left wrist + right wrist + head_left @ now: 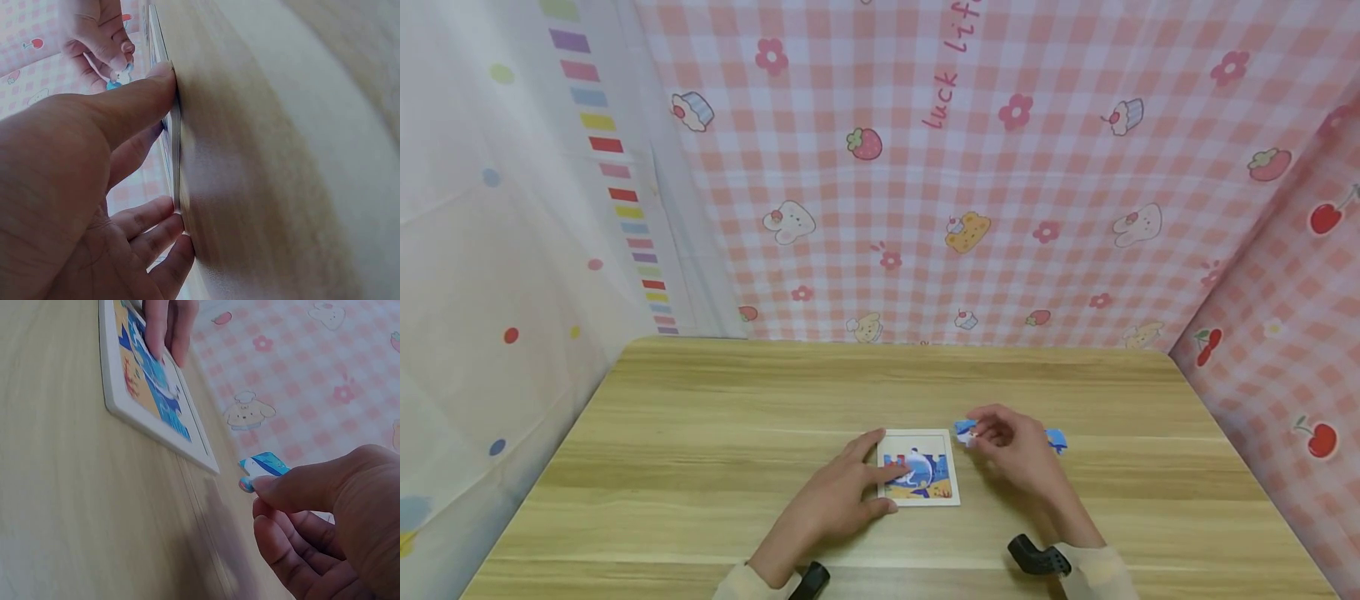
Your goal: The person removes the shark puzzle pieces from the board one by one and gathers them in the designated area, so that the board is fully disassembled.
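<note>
A square jigsaw puzzle in a white frame lies on the table, its lower part filled with a blue and yellow picture and its upper strip bare. My left hand rests along the frame's left side with fingers spread; the index finger reaches onto the picture, and the thumb touches the near left corner. Just right of the frame's far corner, my right hand pinches a blue and white puzzle piece between thumb and fingertips, held above the table. Another blue puzzle piece lies beyond that hand, partly hidden by it.
The wooden table runs back to a pink checked curtain. A white dotted curtain hangs at the left, and a cherry-patterned cloth at the right. Each wrist wears a black strap mount.
</note>
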